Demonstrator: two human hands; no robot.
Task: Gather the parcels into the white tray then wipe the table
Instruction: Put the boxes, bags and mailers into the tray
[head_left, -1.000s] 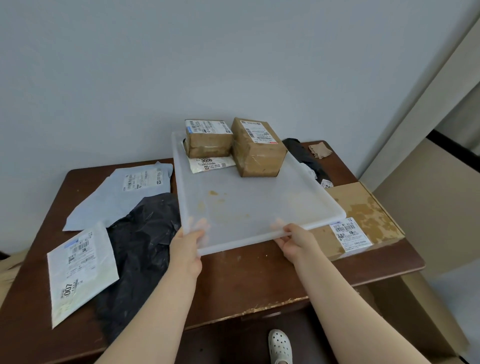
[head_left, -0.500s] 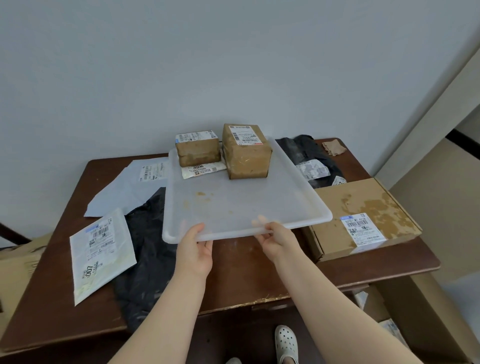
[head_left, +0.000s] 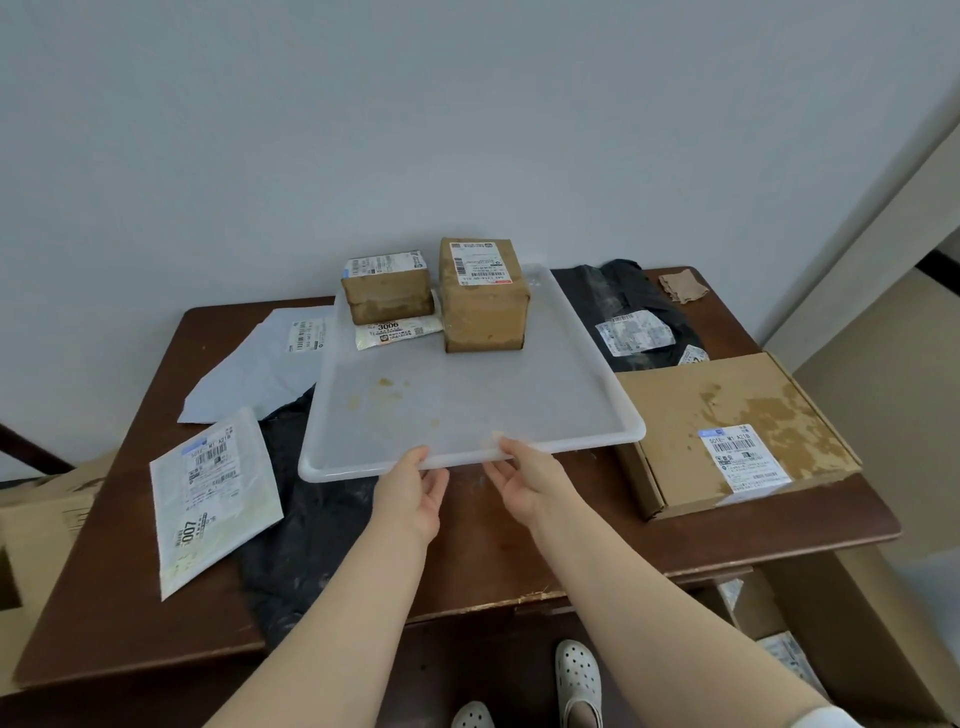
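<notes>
The white tray (head_left: 571, 395) lies across the middle of the brown table (head_left: 519, 535), its left part over a black bag (head_left: 311, 519). At its far end stand a small brown box (head_left: 387, 296) on a white packet (head_left: 397, 332) and a taller brown box (head_left: 483, 306). My left hand (head_left: 410, 493) and my right hand (head_left: 530, 478) hold the tray's near rim close together, thumbs on top and fingers beneath. Outside the tray lie a white mailer (head_left: 208, 493), a grey mailer (head_left: 260, 374), a second black bag (head_left: 623, 312) and a flat stained carton (head_left: 727, 431).
A crumpled brown cloth (head_left: 683, 288) sits at the table's back right corner. The wall runs just behind the table. Cardboard boxes stand on the floor to the left (head_left: 36, 519) and under the right side (head_left: 769, 613). My shoes show below the front edge.
The tray has shifted left, off the flat carton, which now lies fully uncovered. My hands have slid closer together along the near rim.
</notes>
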